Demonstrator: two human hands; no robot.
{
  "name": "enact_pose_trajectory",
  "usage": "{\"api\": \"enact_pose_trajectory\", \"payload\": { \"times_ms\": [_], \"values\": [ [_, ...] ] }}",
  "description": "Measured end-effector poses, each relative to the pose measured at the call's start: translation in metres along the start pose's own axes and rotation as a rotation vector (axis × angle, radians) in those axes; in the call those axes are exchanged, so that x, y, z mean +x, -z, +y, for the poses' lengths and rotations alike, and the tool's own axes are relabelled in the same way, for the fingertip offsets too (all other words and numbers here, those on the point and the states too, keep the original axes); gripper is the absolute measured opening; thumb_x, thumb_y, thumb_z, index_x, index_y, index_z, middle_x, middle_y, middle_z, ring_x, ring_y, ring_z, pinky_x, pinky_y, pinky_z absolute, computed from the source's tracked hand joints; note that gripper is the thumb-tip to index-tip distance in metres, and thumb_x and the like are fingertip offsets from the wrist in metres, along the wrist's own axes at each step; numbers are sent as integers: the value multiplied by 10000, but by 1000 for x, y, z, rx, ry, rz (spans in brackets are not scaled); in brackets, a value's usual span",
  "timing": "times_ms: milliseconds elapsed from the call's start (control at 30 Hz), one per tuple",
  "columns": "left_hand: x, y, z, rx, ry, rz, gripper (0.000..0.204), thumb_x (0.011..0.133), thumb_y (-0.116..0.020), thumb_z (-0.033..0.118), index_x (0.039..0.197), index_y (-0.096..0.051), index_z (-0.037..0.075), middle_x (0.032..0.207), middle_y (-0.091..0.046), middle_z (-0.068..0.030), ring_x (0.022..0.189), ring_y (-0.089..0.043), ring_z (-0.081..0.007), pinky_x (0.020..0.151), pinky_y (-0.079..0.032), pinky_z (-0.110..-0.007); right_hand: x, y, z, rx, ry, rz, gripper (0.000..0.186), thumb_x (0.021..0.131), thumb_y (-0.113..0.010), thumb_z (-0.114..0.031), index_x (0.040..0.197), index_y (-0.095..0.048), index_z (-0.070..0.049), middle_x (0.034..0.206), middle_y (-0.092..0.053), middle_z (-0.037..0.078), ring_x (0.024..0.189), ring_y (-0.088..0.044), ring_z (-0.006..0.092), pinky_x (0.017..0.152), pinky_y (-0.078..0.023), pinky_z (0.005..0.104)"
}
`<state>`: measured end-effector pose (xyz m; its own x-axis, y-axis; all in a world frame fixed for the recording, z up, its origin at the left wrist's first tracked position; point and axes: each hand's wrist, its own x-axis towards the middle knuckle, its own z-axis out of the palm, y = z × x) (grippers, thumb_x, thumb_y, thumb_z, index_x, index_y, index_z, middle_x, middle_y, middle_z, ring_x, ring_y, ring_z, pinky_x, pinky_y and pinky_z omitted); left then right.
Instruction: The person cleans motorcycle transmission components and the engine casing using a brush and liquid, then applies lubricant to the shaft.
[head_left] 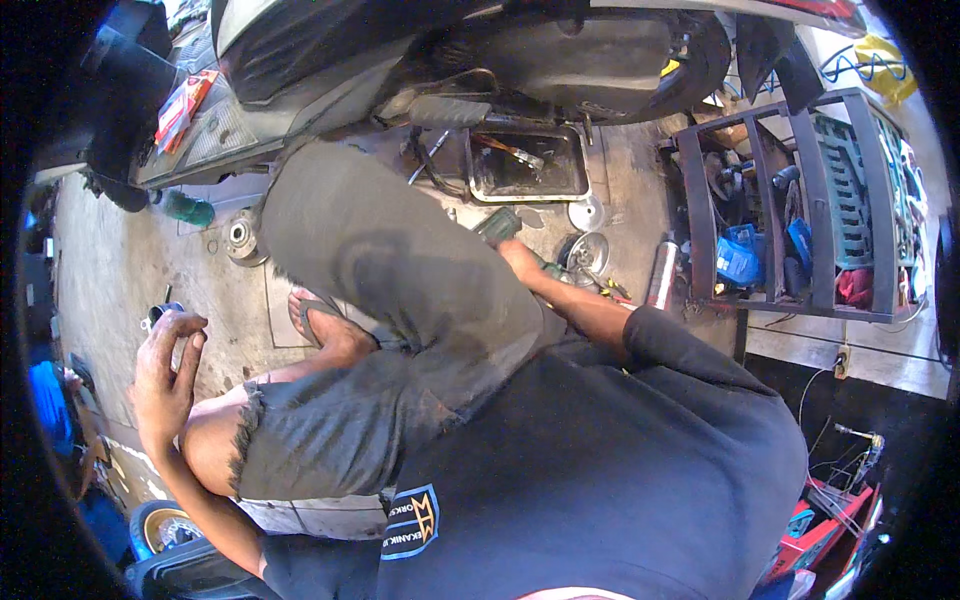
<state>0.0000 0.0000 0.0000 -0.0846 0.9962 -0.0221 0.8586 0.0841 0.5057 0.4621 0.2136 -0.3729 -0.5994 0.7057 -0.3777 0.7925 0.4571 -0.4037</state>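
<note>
My right hand point(518, 260) is wrapped round the grip of a dark green cordless power tool point(495, 226), low over the floor beyond my raised knee. Its block-shaped base shows past my fingers, and my hand and forearm partly cover the rest. Beside the tool lie a round metal bell-shaped part point(584, 254) and a smaller silver disc point(586, 212). Out to the left, my left hand point(168, 378) hangs above my other knee, its fingers loosely bent and apart from the thumb, with nothing seen between them. A small dark and blue piece point(166, 310) shows just past its knuckles, too obscured to name.
A scooter point(540, 65) stands across the far side. Beneath it sits a black tray point(480, 196) with tools inside. A spray can point(662, 272) stands near a dark tool rack point(705, 215) on the right. A metal hub point(241, 238) and green bottle point(186, 208) lie left.
</note>
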Motion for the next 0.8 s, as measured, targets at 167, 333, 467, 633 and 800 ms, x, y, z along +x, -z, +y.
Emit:
{"api": "enact_pose_trajectory", "payload": {
  "times_ms": [167, 333, 467, 633, 800],
  "values": [
    [2, -1, -13, 41, 199, -74, 82, 911, -591, 60, 970, -598, 3, 893, -620, -119, 872, -608, -259, 796, -445, -343, 72, 56, 31, 100, -224, 469, 208, 832, -589, -193, 916, -680, -26, 843, -662, 243, 852, -654, 422, 752, -528, 496],
    [0, -5, -31, -6, 241, -55, 101, 914, -602, 93, 987, -611, 23, 891, -629, -101, 851, -597, -232, 784, -440, -337, 177, 50, 125, 109, -342, 435, 314, 901, -505, -265, 1102, -629, -58, 1007, -670, 231, 976, -643, 406, 825, -521, 496],
    [0, -1, -36, -13, 305, -59, 98, 916, -592, 83, 987, -615, 19, 894, -635, -92, 826, -593, -228, 754, -447, -336, 218, 45, 96, 314, -467, 362, 280, 906, -506, -278, 951, -702, -84, 1007, -680, 206, 986, -653, 373, 809, -528, 472],
    [49, -14, -65, -120, 111, -58, 85, 932, -564, 62, 977, -600, 0, 848, -592, -87, 763, -559, -172, 722, -443, -303, 198, 40, 164, -420, -313, 372, 222, 873, -547, -239, 960, -700, -104, 948, -686, 185, 958, -658, 349, 795, -524, 456],
    [59, -12, -104, -31, 163, -77, 105, 936, -563, 82, 975, -576, -14, 822, -574, -113, 752, -545, -188, 726, -456, -311, 160, 63, 118, -410, -85, 929, 168, 850, -562, -237, 894, -635, -92, 824, -663, 129, 790, -642, 306, 635, -506, 425]
  ]
}}
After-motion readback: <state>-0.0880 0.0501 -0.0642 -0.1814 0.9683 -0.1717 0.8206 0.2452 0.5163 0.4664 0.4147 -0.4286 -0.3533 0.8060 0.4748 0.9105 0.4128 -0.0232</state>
